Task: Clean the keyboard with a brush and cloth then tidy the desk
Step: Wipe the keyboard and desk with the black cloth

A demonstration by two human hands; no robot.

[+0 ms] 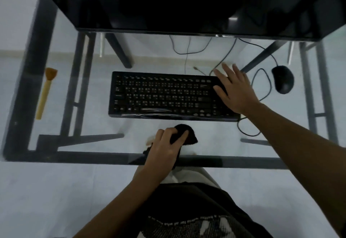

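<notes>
A black keyboard [161, 95] lies flat in the middle of the glass desk [131, 142]. My right hand [236, 89] rests on its right end with the fingers spread and straight. In front of the keyboard, my left hand [166, 147] grips a bunched black cloth [189, 136] against the glass near the front edge. A brush [45, 92] with a pale wooden handle and orange bristles lies at the far left of the desk, bristles pointing away from me.
A black mouse [283, 79] sits to the right of the keyboard, its cable [262, 86] looping between them. A dark monitor [187, 3] overhangs the back of the desk. Black frame legs show through the glass.
</notes>
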